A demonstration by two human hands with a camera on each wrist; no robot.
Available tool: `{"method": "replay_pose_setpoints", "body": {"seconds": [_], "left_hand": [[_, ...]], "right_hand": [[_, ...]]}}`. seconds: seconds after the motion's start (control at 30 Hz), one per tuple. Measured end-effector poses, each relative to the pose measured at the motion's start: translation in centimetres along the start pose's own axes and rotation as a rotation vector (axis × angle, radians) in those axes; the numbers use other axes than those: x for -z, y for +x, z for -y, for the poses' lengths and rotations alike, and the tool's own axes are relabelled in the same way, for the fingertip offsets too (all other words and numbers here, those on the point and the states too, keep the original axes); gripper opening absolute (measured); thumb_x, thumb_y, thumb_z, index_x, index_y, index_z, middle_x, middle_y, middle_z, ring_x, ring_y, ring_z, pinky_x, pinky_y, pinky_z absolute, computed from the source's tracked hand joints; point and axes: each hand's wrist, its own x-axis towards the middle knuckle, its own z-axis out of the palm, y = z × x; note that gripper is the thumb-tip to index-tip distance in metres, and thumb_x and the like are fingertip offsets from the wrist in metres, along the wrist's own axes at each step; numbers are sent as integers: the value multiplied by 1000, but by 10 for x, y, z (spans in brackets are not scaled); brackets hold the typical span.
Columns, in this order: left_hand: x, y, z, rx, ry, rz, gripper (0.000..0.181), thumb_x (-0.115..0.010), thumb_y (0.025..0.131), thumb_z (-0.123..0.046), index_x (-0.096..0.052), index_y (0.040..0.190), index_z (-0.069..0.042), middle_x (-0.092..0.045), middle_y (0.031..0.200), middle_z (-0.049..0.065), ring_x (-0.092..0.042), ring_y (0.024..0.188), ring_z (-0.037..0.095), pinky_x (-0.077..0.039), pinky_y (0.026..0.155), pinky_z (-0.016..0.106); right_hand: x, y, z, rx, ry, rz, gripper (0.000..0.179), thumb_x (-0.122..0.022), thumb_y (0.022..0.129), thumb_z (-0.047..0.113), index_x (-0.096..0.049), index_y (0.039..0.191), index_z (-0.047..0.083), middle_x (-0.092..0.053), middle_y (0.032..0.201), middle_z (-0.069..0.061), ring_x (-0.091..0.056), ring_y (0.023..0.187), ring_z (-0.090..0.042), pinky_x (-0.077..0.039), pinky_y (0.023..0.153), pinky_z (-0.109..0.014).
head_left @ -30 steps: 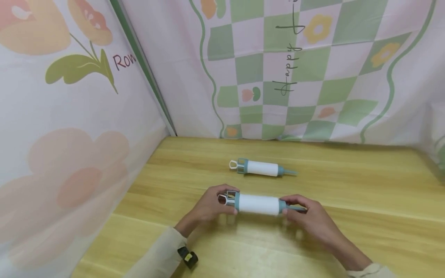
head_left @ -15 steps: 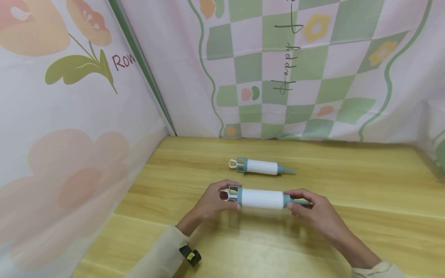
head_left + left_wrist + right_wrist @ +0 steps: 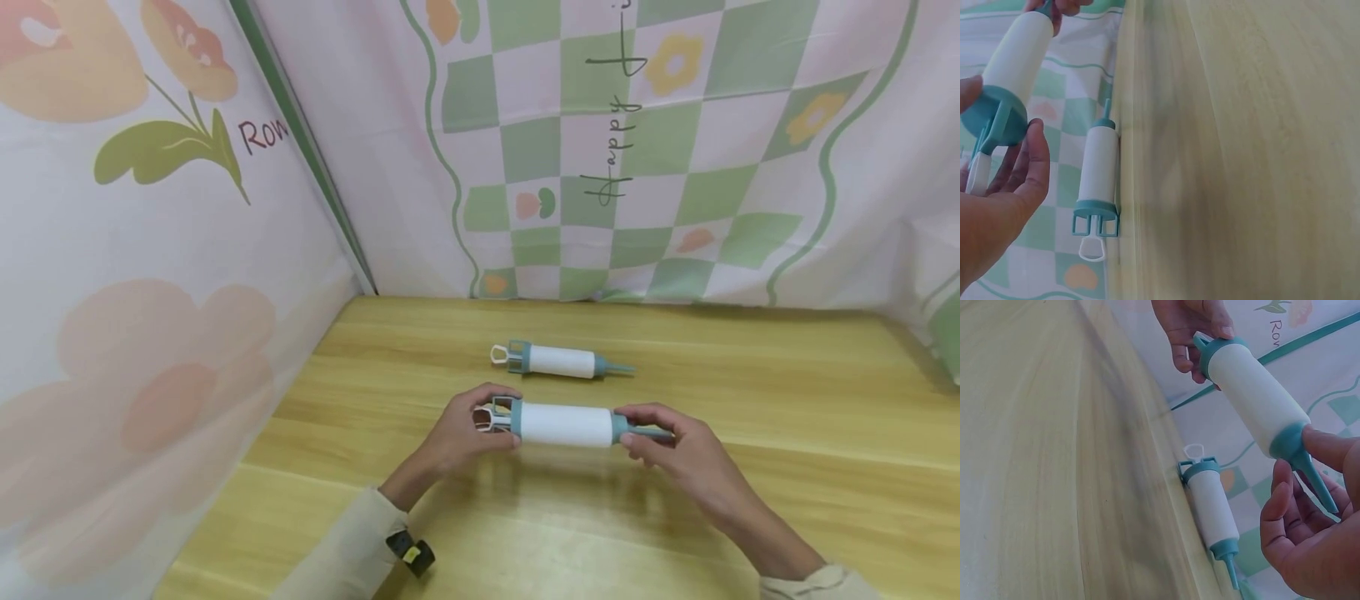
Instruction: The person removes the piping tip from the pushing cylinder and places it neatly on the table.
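Both hands hold a white syringe-like tube with teal end caps level above the table. At its left end my left hand grips the teal cap, the thumb below and fingers above, around a white pull loop. The right hand pinches the tapered teal cap at the other end, where a thin teal nozzle runs into the palm. A second tube of the same kind lies on the table just beyond, its nozzle pointing right; neither hand touches it.
The wooden table reaches back to a checked, flower-printed curtain. A white flowered cloth borders the left side. A black band with a yellow patch sits at the left sleeve.
The held tube has risen slightly away from the person and shifted a little right, both hands moving with it. Both grips stay the same, and the second tube lies still.
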Motion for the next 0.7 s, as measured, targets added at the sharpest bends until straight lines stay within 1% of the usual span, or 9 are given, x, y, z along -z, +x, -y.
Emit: {"method": "replay_pose_setpoints", "body": {"seconds": [0.07,0.2,0.33,0.5,0.6,0.7], "left_hand": [[0,-1,0,-7,6,-2,49,-79,83,-3,-62,128,-7,-60,116,16,-62,95,23,-55,80,33],[0,-1,-1,-21,21,-5,49,-79,83,-4,-62,128,-8,-59,116,18,-62,95,23,-55,80,33],[-1,-1,-2,-32,39,-9,49,-79,82,-5,-62,128,-8,-60,113,17,-62,93,22,-55,79,33],[-2,-2,-3,-42,54,-13,49,-80,81,-6,-63,127,-10,-60,110,16,-62,89,21,-55,75,32],[-2,-2,-2,-54,43,-5,49,-79,82,-6,-62,128,-8,-60,110,16,-63,88,23,-56,73,31],[-3,-1,0,-62,18,5,49,-78,83,-5,-61,129,-4,-61,111,14,-65,87,25,-56,72,31]], "right_hand": [[-1,1,0,14,18,-6,41,-66,99,21,-58,134,0,-58,129,-19,-64,98,-24,-54,75,-32],[-4,2,1,34,67,-7,40,-59,103,21,-55,135,-3,-59,122,-18,-64,93,-21,-56,74,-34],[-6,3,2,-11,94,-9,43,-52,106,26,-52,136,-5,-62,112,-17,-66,88,-22,-56,72,-36],[-9,5,3,-79,95,-32,44,-54,105,29,-55,132,-6,-67,99,-15,-66,79,-21,-54,65,-32],[-10,5,3,-86,109,-34,42,-55,105,29,-57,126,-7,-68,92,-14,-63,75,-19,-52,61,-29],[-10,5,3,-76,132,-29,40,-55,105,28,-59,122,-9,-66,89,-15,-61,72,-18,-51,60,-27]]}}
